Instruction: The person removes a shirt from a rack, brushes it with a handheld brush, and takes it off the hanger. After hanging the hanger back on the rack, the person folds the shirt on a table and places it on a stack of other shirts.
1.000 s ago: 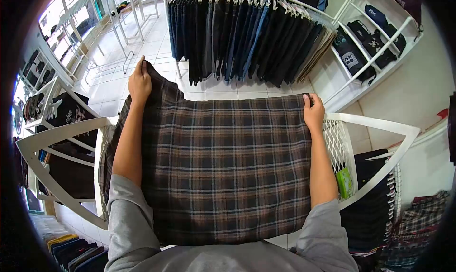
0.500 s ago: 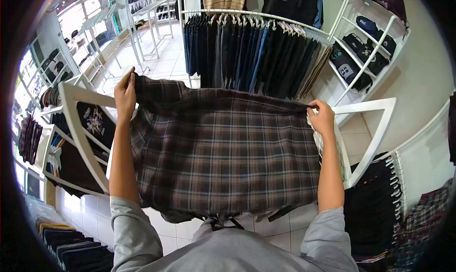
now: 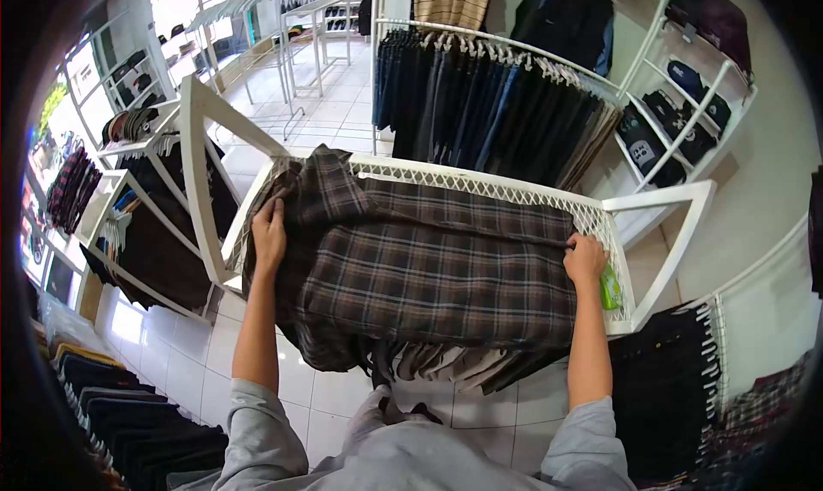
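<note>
Fingers of the person's left hand lie close together against the left part of a brown-and-black plaid cloth shirt; whether they pinch a fold cannot be told. To the left of that hand rises an angular white metal side frame, part of a stand whose white diamond-mesh top bears the shirt. The garment lies across this mesh, bunched near the left hand and flatter through its middle, with a long crease running sideways and its near side drooping over the edge. Such cloth looks soft and limp, probably light, hardly slippery and not fragile; it likely sags and wrinkles when held at one point, so the two ends, well apart, seem the best places to grip. Below the near side hang pale and dark garments. At the right end, the right hand is curled closed, knuckles up, on the shirt's edge. Just beside it sits a bright green packet.
</note>
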`<control>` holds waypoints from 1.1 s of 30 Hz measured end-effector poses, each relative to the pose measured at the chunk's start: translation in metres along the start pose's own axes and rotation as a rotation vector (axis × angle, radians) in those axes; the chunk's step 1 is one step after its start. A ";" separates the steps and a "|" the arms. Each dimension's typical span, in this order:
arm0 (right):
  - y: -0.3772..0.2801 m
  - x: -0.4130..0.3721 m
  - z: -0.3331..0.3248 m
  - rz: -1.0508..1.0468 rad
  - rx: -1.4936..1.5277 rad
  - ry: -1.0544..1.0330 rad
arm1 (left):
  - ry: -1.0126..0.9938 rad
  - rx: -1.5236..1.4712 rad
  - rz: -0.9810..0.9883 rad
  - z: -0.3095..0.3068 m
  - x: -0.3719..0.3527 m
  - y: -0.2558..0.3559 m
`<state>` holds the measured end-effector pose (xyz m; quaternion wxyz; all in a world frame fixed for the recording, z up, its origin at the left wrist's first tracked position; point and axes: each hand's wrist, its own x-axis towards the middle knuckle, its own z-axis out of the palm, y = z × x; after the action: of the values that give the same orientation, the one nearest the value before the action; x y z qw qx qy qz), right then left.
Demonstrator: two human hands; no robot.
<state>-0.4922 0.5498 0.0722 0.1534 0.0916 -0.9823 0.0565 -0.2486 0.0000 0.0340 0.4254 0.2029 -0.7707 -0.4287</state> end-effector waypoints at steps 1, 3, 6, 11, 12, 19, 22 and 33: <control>-0.008 0.000 -0.005 0.037 -0.150 -0.066 | -0.019 0.019 -0.039 0.001 -0.007 -0.008; -0.032 0.003 -0.010 0.080 -0.285 -0.081 | 0.002 -0.007 -0.017 0.007 -0.013 -0.005; -0.118 0.014 -0.016 -0.077 0.131 0.012 | 0.091 0.041 -0.059 0.012 -0.015 0.005; -0.308 0.031 0.039 -0.375 0.870 -0.174 | 0.058 0.067 -0.024 0.008 -0.018 0.014; -0.338 0.037 0.056 -0.415 0.937 -0.219 | 0.033 0.114 -0.066 0.005 -0.019 0.024; -0.442 0.044 0.087 -0.359 1.039 -0.355 | 0.042 0.124 -0.076 0.007 -0.023 0.020; -0.430 0.021 0.040 -0.469 1.370 -0.206 | 0.110 0.076 0.027 0.004 -0.023 0.013; -0.328 -0.033 -0.033 -0.404 0.686 -0.346 | -0.047 0.021 -0.120 -0.003 -0.024 0.037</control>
<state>-0.3867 0.2395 0.1199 -0.0449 0.3360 -0.8802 0.3323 -0.2305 0.0351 0.0540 0.3785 0.2429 -0.7716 -0.4498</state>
